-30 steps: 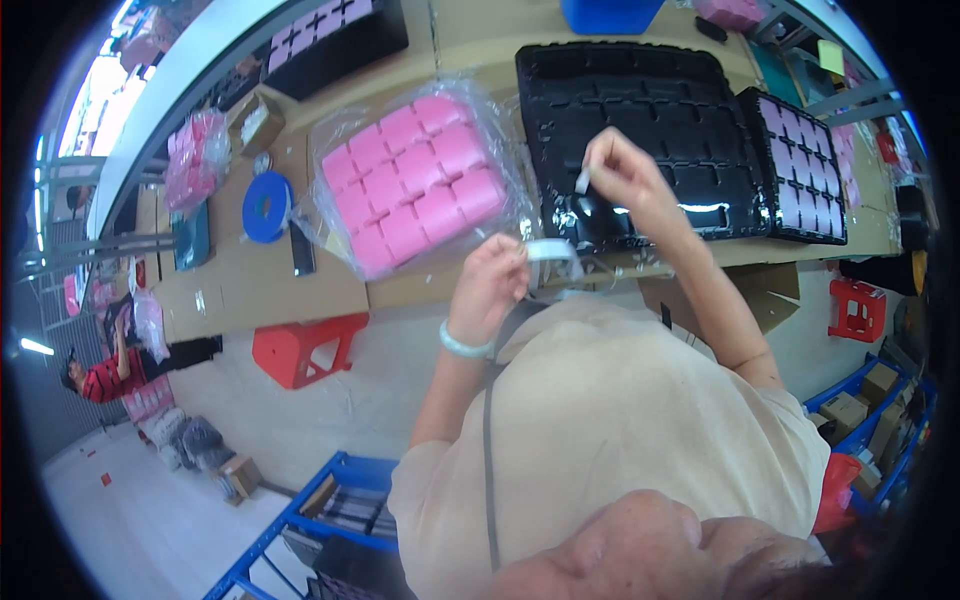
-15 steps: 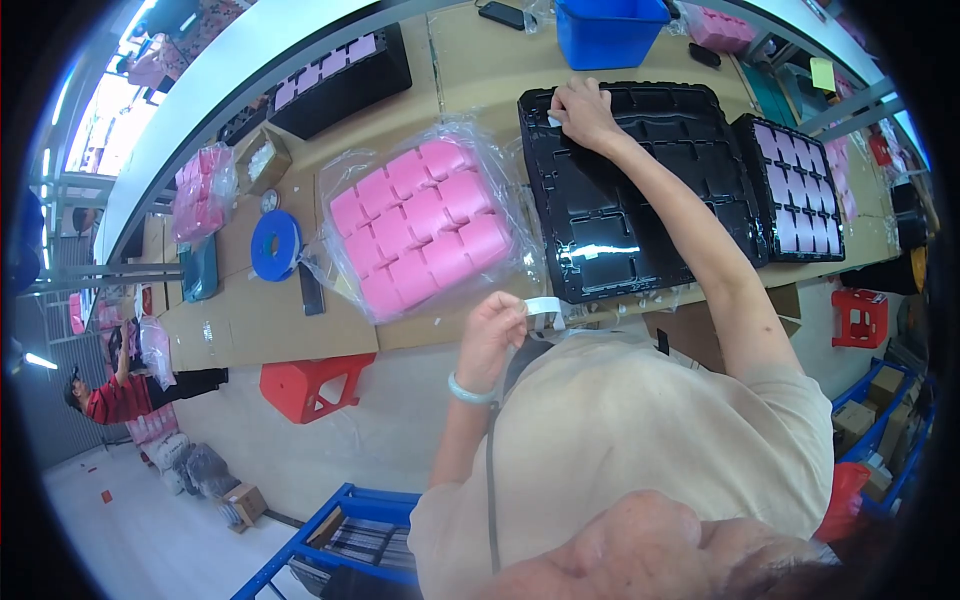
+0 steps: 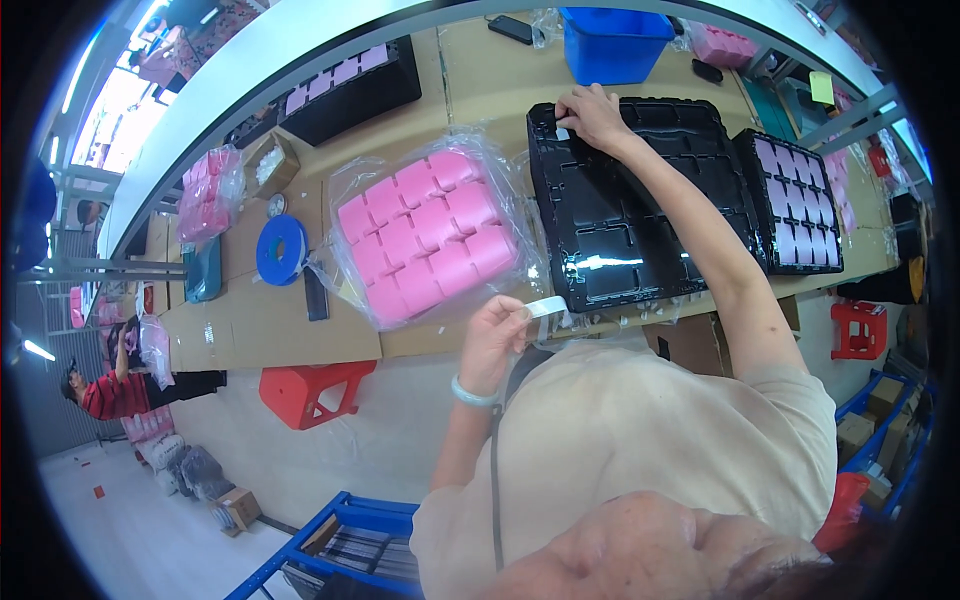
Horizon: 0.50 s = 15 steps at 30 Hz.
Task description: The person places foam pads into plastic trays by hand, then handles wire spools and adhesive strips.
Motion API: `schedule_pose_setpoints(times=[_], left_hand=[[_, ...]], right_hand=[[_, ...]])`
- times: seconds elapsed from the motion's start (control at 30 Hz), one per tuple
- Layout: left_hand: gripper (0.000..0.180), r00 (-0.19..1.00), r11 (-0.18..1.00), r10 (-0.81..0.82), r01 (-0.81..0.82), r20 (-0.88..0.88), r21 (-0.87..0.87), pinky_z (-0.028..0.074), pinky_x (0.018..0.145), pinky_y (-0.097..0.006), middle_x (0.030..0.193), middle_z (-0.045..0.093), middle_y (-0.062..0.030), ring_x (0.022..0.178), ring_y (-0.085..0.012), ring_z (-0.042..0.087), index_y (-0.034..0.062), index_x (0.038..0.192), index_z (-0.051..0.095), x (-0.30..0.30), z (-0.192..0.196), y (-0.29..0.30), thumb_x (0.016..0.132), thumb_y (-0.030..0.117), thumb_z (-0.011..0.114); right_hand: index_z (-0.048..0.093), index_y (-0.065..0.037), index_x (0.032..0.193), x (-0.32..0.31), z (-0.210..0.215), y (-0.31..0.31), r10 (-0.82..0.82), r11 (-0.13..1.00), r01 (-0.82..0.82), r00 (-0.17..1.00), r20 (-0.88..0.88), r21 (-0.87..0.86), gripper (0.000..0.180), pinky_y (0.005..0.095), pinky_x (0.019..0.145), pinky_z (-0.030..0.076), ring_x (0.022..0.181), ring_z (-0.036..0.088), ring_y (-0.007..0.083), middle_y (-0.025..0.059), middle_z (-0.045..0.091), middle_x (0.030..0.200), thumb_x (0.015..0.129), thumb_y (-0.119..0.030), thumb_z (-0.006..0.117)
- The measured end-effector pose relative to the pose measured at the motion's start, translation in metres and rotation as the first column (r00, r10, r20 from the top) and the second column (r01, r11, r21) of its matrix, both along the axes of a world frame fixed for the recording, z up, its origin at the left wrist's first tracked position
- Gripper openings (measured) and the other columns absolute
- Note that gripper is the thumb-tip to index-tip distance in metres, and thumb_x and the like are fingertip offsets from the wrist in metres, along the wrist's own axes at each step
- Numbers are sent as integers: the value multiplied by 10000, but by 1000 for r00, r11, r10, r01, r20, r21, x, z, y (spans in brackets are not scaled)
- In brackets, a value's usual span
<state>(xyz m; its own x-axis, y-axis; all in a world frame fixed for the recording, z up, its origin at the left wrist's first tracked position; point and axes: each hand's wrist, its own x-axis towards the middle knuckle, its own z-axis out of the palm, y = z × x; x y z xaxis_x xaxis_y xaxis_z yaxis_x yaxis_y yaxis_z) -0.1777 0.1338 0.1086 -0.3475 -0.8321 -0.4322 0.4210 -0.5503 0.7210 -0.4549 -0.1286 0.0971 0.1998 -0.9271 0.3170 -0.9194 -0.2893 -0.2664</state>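
right hand [image 3: 590, 115] now at tray's [image 3: 640, 250] far corner

The black tray [image 3: 640, 210] is moulded plastic, glossy, with a bright glare streak across its near cells; a thin clear film lies over its near edge, crinkled and shiny; the pink blocks [image 3: 425, 235] look matt and soft, like foam, inside a clear plastic bag [image 3: 350, 290] that wrinkles and glints; the worktop [image 3: 250, 325] is covered in dull brown cardboard, smooth and unglazed; the tape roll [image 3: 545, 307] in the left hand [image 3: 495, 340] is translucent and slick; the blue bin [image 3: 612, 45] is smooth hard plastic; the red stool [image 3: 310, 390] is plastic with a faint sheen; the person's shirt [image 3: 640, 440] is matt beige cloth.
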Motion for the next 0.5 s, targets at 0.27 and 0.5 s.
schedule_pose_setpoints(times=[0.27, 0.5], left_hand=[[88, 983, 986, 162, -157, 87, -61, 408, 540, -200, 758, 575, 9, 621, -65, 512, 46, 920, 610, 8, -6, 14, 866, 61, 678], [85, 968, 973, 229, -225, 100, -52, 401, 542, -202, 790, 579, 1, 619, -72, 498, 48, 932, 615, 3, -3, 37, 867, 37, 669]], right_hand=[[621, -130, 862, 3, 9, -10, 142, 969, -106, 978, -153, 221, 63, 451, 861, 356, 1044, 502, 291, 50, 603, 970, 813, -143, 659], [635, -75, 970, 9, 6, 6, 76, 991, -51, 973, -219, 121, 155, 476, 876, 383, 1089, 511, 305, 87, 616, 1040, 844, -164, 635]])
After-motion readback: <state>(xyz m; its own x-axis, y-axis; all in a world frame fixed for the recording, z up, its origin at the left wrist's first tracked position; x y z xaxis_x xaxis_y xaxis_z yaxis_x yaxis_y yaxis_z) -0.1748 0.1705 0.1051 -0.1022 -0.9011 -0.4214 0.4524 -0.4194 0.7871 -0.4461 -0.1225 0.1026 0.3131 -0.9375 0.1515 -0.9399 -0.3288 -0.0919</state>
